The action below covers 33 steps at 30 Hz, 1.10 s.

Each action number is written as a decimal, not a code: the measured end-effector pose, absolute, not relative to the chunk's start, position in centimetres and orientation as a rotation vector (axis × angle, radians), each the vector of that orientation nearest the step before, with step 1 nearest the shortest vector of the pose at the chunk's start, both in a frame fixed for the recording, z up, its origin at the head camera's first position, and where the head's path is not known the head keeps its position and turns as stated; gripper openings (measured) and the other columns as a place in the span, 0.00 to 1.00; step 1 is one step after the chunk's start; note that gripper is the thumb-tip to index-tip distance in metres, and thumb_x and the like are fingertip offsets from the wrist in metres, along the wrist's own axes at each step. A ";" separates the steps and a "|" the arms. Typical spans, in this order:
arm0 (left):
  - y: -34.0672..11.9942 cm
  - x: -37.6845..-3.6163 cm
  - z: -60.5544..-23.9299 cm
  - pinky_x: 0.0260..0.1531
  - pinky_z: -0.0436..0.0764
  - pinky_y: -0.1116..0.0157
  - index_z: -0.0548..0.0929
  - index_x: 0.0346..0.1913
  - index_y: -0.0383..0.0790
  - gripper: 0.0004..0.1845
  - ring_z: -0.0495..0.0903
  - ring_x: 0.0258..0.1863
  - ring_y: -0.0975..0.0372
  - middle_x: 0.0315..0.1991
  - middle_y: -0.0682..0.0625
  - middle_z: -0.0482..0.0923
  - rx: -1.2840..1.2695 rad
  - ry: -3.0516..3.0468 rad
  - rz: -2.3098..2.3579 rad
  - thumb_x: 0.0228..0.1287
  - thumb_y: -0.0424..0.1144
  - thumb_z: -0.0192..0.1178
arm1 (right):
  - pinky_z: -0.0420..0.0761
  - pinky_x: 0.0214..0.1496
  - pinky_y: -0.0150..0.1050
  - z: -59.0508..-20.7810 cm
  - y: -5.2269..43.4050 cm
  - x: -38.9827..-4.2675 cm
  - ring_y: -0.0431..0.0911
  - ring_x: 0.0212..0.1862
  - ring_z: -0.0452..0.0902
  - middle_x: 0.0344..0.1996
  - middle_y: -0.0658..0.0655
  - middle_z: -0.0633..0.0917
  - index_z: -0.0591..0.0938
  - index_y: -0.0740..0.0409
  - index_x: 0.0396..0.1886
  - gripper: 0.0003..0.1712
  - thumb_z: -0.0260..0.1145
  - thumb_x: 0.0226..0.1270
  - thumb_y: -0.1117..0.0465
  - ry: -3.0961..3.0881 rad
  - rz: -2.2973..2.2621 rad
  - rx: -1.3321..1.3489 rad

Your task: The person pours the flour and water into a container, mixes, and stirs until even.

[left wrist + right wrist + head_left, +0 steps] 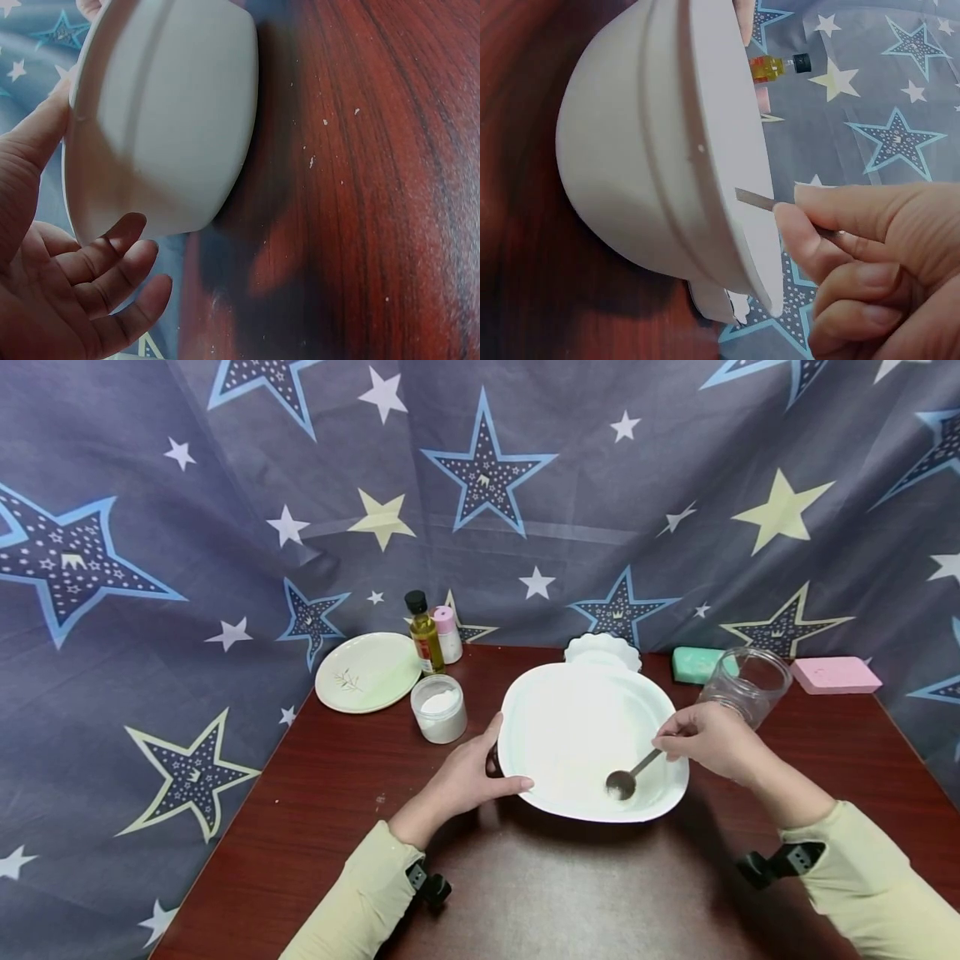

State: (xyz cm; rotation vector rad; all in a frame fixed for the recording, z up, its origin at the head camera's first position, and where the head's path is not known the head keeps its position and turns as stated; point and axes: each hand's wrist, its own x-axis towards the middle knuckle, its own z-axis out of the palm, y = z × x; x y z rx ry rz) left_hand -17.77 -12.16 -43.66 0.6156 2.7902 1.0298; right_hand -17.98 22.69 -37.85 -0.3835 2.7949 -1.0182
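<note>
Table (315,827): dark red wood grain, set against a star-printed grey cloth backdrop (525,468). The left wrist view alone shows pale specks scattered over the wood beside the bowl.

White bowl (577,727): large, wide-rimmed, standing at the middle of the table between the two hands. The head view shows its inside; the wrist views show only the outer wall and rim, which the head view hides.

Pale green plate (367,672): at the back left, with a small sprig motif. Head view only.

Clear glass jar (746,685): lying tilted at the back right, just behind the right hand. Head view only.

White scalloped dish (602,650): directly behind the bowl, partly hidden by it.

Pink block (835,675) and green block (693,664): at the back right edge, on either side of the jar.

Left hand (468,777): on the bowl's left rim, thumb laid along the rim's edge. The left wrist view shows the fingers loosely curved under the outer wall, thumb against the rim, not closed tight.

Right hand (708,739): above the bowl's right rim, thumb and forefinger pinching the spoon handle; the right wrist view shows this pinch close up, other fingers curled.

Small jar of white powder (438,707): lidless, just left of the bowl.

Oil bottle (425,632): black cap, yellow contents, behind the powder jar; also visible past the rim in the right wrist view.

Pink-capped bottle (447,635): touching or just beside the oil bottle.

Spoon (630,774): metal, its head low inside the bowl at the near right, with a little white powder in it.
</note>
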 end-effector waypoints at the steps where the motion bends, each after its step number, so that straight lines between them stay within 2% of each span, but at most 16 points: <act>1: -12.1 -17.8 -43.7 0.35 0.72 0.65 0.49 0.78 0.39 0.59 0.72 0.34 0.60 0.34 0.50 0.73 0.616 2.791 1.027 0.51 0.61 0.70 | 0.65 0.22 0.34 -37.9 22.6 -17.9 0.40 0.22 0.67 0.19 0.49 0.83 0.88 0.60 0.30 0.05 0.70 0.61 0.62 2.785 -1.018 -0.396; 4: -12.1 -17.8 -43.7 0.36 0.72 0.65 0.49 0.78 0.39 0.59 0.72 0.35 0.60 0.34 0.50 0.73 0.612 2.787 1.031 0.51 0.61 0.70 | 0.65 0.22 0.34 -38.1 22.1 -17.8 0.40 0.22 0.67 0.18 0.49 0.83 0.87 0.57 0.28 0.04 0.71 0.61 0.62 2.778 -1.002 -0.431; 7: -12.1 -17.8 -43.7 0.36 0.72 0.64 0.49 0.78 0.39 0.59 0.72 0.35 0.59 0.35 0.50 0.73 0.615 2.784 1.046 0.51 0.61 0.71 | 0.71 0.25 0.33 -38.4 21.3 -17.7 0.40 0.25 0.75 0.19 0.49 0.84 0.88 0.54 0.27 0.04 0.71 0.61 0.61 2.781 -1.019 -0.493; 11: -12.1 -17.8 -43.7 0.36 0.72 0.64 0.50 0.78 0.39 0.59 0.72 0.35 0.59 0.35 0.50 0.73 0.614 2.788 1.050 0.50 0.61 0.71 | 0.73 0.30 0.32 -39.0 19.9 -17.7 0.40 0.27 0.78 0.19 0.48 0.84 0.88 0.54 0.26 0.04 0.71 0.61 0.62 2.770 -1.081 -0.563; 21: -12.1 -17.7 -43.6 0.37 0.72 0.64 0.51 0.77 0.39 0.58 0.72 0.35 0.60 0.35 0.50 0.74 0.614 2.805 1.041 0.51 0.60 0.71 | 0.73 0.32 0.34 -40.8 16.7 -18.0 0.37 0.27 0.75 0.19 0.39 0.83 0.88 0.48 0.23 0.06 0.74 0.58 0.62 2.944 -1.039 -0.653; 27: -12.1 -17.8 -43.7 0.39 0.72 0.64 0.51 0.78 0.40 0.59 0.72 0.37 0.60 0.39 0.50 0.75 0.622 2.795 1.060 0.50 0.60 0.71 | 0.69 0.29 0.37 -41.1 15.9 -18.3 0.38 0.24 0.73 0.18 0.41 0.82 0.86 0.49 0.20 0.08 0.75 0.56 0.60 3.061 -0.980 -0.570; 33: -12.1 -17.8 -43.7 0.38 0.72 0.64 0.51 0.77 0.38 0.58 0.72 0.35 0.60 0.36 0.51 0.74 0.632 2.805 1.052 0.51 0.59 0.71 | 0.68 0.28 0.39 -41.0 16.3 -18.9 0.40 0.23 0.72 0.17 0.42 0.82 0.86 0.49 0.20 0.07 0.74 0.57 0.59 3.143 -0.900 -0.442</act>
